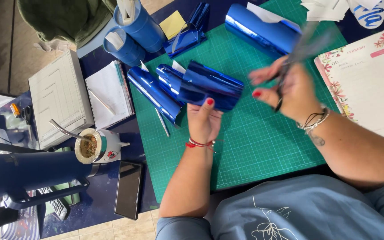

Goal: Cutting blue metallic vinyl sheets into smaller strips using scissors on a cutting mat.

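Observation:
My left hand (204, 119) holds a curled sheet of shiny blue foil (210, 86) above the green cutting mat (254, 146), thumb on top of the sheet. My right hand (285, 91) is blurred with motion and grips a pair of scissors (296, 53), blades pointing up and away from the sheet. The scissors are a little right of the foil and not touching it. Two more rolled blue foil pieces (154, 93) lie on the mat just left of the held sheet.
A large blue foil roll (258, 31) lies at the mat's far edge. Two blue cylinders (134, 33) stand at the back left. A gourd cup with a metal straw (96, 146), a dark flask (27, 173), a phone (128, 189) and notebooks (110, 93) crowd the left. An open planner (370, 84) lies right.

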